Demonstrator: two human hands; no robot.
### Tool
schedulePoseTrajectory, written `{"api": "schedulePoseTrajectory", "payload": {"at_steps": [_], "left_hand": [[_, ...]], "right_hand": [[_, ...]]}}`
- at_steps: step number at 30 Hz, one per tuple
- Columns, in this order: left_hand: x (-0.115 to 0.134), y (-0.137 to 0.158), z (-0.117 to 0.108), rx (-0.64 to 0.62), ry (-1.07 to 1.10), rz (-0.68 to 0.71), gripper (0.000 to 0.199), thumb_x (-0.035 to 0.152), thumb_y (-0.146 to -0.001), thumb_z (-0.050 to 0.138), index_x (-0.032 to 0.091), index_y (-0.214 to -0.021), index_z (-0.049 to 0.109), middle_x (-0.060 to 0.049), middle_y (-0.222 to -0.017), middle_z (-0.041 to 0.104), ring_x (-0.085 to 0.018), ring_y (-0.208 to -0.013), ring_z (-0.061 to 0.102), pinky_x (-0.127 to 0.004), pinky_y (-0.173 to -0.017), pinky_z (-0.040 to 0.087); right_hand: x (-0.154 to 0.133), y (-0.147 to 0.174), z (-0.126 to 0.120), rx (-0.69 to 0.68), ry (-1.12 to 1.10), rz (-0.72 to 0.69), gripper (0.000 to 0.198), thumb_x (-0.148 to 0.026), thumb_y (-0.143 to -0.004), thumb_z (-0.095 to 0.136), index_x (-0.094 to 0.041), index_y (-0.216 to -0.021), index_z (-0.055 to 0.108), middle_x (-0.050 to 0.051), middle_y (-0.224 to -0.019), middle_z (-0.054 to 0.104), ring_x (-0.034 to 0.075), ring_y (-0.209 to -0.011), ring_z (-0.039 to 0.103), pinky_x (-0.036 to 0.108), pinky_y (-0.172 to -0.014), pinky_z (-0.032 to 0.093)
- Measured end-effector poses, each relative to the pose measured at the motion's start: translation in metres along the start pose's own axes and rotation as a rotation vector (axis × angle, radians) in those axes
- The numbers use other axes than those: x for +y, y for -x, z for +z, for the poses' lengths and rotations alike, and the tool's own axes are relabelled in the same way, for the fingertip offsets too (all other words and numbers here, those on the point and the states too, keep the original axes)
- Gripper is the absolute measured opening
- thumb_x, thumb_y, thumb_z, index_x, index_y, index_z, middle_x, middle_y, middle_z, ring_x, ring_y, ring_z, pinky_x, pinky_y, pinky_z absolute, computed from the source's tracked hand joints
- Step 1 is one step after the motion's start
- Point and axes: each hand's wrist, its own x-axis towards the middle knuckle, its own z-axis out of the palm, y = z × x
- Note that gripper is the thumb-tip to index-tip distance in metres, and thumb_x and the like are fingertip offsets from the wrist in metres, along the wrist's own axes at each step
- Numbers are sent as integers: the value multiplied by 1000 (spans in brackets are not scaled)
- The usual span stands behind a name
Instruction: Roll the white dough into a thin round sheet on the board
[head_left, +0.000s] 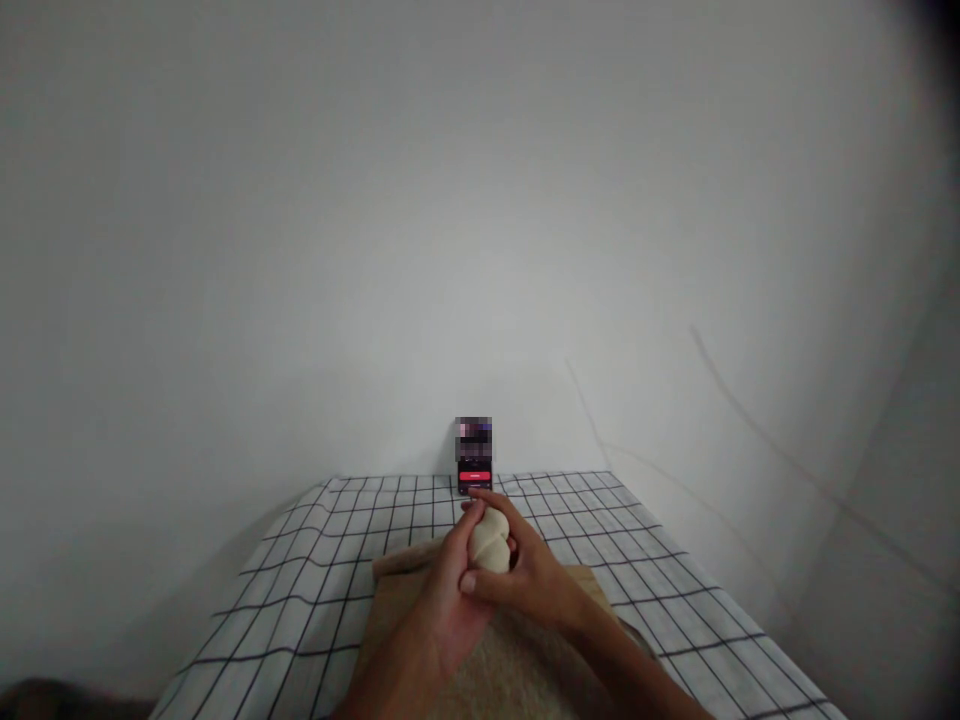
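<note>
A smooth, pale lump of dough [491, 541] with a crease across it is held up between both hands, over a wooden board. My left hand [454, 575] cups it from the left, its thumb along the near side. Around the right side curl the fingers of my right hand [534, 567], with the thumb pressed below the lump. Both hands are closed on it, and parts of their fingers are hidden behind it.
Under the hands lies the wooden board [394, 592], on a white tablecloth [300, 570] with dark grid lines. A phone [475, 470] with a lit screen stands upright against the white wall [480, 250] at the table's far edge.
</note>
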Motion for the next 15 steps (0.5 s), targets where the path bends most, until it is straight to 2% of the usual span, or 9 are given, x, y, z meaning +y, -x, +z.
{"api": "schedulePoseTrajectory", "payload": {"at_steps": [3,7,11,15], "left_hand": [[3,3,1,-105,61,-46,35,48,-90,71,14,-100,72,-9,-97,73,-25,-106,67,-29,-87,52],[8,6,7,-155,64,-131,43,56,-90,68,14,-99,71,-10,-95,71,-26,-104,67,-29,-81,52],[7,7,12,-167,108,-147,38,52,-90,71,16,-104,69,-7,-100,71,-21,-98,68,-29,-80,53],[3,5,13,-102,146,-126,37,51,-91,68,16,-104,67,-7,-99,72,-21,-95,68,-29,-77,52]], "right_hand": [[-5,0,0,29,27,-66,70,-40,-74,84,-25,-135,52,2,-104,62,16,-86,59,29,-73,49],[-17,0,2,117,174,-169,37,-42,-83,76,-22,-110,61,-2,-85,58,14,-74,52,26,-66,44],[-26,0,3,219,299,-238,26,-45,-90,68,-21,-100,62,-2,-80,58,15,-71,51,27,-65,43],[-24,-3,2,215,311,-172,28,-48,-91,66,-22,-95,62,-2,-77,57,15,-69,50,27,-62,43]]}}
